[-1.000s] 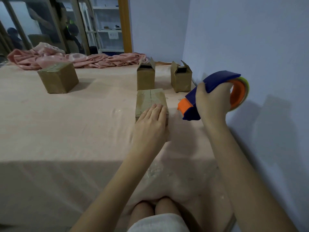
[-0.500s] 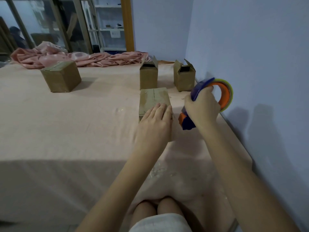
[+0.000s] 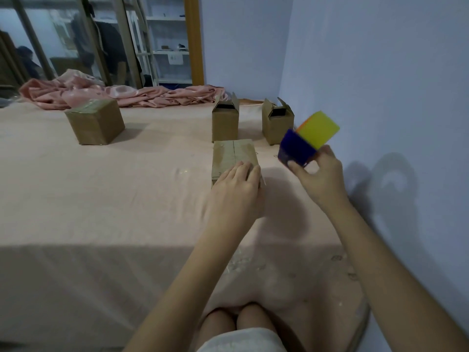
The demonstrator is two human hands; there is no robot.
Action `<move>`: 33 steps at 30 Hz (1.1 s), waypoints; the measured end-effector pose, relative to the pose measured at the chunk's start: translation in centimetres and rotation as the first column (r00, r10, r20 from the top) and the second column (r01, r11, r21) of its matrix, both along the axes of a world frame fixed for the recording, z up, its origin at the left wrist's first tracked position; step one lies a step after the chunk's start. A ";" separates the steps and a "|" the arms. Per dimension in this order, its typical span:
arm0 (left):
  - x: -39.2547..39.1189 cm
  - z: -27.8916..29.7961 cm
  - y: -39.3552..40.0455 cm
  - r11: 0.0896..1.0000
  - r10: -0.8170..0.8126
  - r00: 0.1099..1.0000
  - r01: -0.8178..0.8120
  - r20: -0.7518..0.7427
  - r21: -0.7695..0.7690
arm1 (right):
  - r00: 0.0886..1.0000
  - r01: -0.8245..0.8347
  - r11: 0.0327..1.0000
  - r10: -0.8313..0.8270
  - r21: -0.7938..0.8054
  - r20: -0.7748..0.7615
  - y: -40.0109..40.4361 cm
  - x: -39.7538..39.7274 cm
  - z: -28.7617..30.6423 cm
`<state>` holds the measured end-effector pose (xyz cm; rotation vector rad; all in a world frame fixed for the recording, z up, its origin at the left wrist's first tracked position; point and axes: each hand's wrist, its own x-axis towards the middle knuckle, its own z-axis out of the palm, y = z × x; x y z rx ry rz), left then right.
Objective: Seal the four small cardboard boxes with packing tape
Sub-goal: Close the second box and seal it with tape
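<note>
Head view: left hand (image 3: 234, 189) lies flat, fingers straight and together, on the near part of the closed cardboard box (image 3: 233, 154) at the centre of the table (image 3: 101, 199). Box flaps meet in a seam running front to back along the top face.

Right hand (image 3: 317, 174) is raised above the table at 3 o'clock from that box, thumb and fingers pinching the tape dispenser (image 3: 304, 141). Dispenser shows a dark blue body and a yellow-green roll face, tilted toward the wall (image 3: 380, 97); it is apart from the box.

Two open boxes stand upright at 12 o'clock and 1 o'clock behind the closed box: the centre open box (image 3: 225, 123) and the right open box (image 3: 276, 123), both with flaps up. Sealed box (image 3: 95, 124), with a glossy taped top, sits well apart at 10 o'clock.

Pink cloth covers the table. Crumpled pink fabric (image 3: 121, 94) lies along the far edge. Knees of the person (image 3: 238, 323) show at 6 o'clock.
</note>
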<state>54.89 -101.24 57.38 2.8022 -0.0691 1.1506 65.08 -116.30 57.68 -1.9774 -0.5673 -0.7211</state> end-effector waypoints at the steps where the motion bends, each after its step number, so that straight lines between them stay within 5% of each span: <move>1: -0.1 0.0 0.1 1.000 -0.002 1.000 0.002 -0.010 -0.003 | 0.999 -0.028 0.999 0.028 0.019 -0.032 -0.3 -0.3 -0.6; 5: -0.1 0.2 0.2 1.000 -0.006 0.998 0.006 -0.060 0.009 | 0.959 -0.063 0.998 0.067 0.023 -0.276 -1.2 -1.7 -2.3; 13: -0.3 0.0 0.2 0.996 0.034 0.995 -0.026 -0.094 0.087 | 0.896 -0.199 0.973 0.132 -0.116 -0.424 -4.2 -3.2 -4.1; 17: -0.6 0.0 0.7 0.999 -0.025 0.994 0.028 -0.107 0.031 | 0.869 -0.252 0.952 0.145 -0.172 -0.473 -5.7 -2.7 -5.8; 20: -1.6 0.3 2.1 0.972 -0.116 0.992 0.103 -0.051 -0.211 | 0.896 -0.236 0.957 0.147 -0.168 -0.419 -6.6 -2.8 -6.2; 22: -2.3 0.1 3.5 0.821 -0.167 0.986 0.134 -0.009 -0.554 | 0.959 -0.044 0.998 0.032 -0.036 -0.281 -6.5 -3.8 -5.7; 24: -2.6 -0.4 4.9 0.540 -0.225 0.974 0.140 0.017 -0.830 | 0.996 0.088 0.986 -0.084 0.138 -0.039 -5.4 -5.5 -4.3; 26: -2.5 -1.0 5.6 0.344 -0.276 0.961 0.127 0.030 -0.930 | 0.998 -0.061 0.973 0.052 0.221 0.045 -2.8 -7.1 -2.0; 29: -2.0 -2.0 5.2 0.218 -0.321 0.947 0.088 0.013 -0.972 | 0.924 -0.313 0.933 0.343 0.180 -0.169 2.0 -8.1 0.1; 33: -1.4 -2.7 4.1 0.176 -0.357 0.932 0.138 0.067 -0.975 | 0.731 -0.398 0.865 0.500 0.305 -0.465 5.5 -7.1 -1.1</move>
